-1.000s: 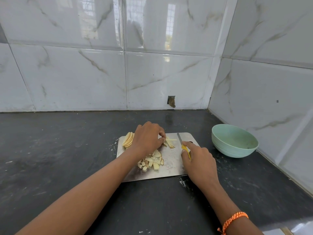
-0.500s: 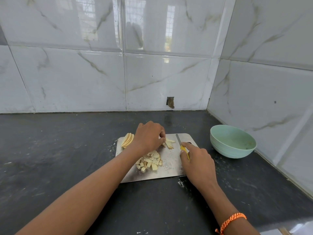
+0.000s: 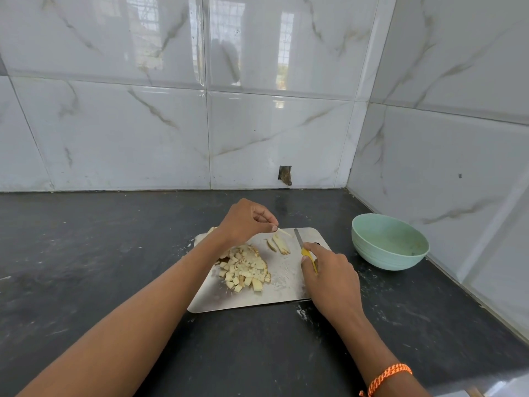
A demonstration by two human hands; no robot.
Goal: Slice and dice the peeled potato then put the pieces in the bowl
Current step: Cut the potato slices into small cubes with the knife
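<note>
Dicing stage, judged about halfway. Right hand [image 3: 329, 270] grips the yellow-handled knife [image 3: 304, 247], blade pointing away. Diced pile [image 3: 246, 269] lies mid-board [image 3: 252, 302]. Beyond, uncut strips [image 3: 280, 244] lie lengthwise, away from the person; left hand [image 3: 246, 222] fingers pinch one strip [image 3: 284, 232]. Next: align, crosscut. Bowl [image 3: 390, 245] holds no pieces.

The left hand [image 3: 246, 222] has lifted off the potato strips [image 3: 279, 244], its fingers [image 3: 273, 227] pinching 1 thin strip [image 3: 284, 232].
</note>
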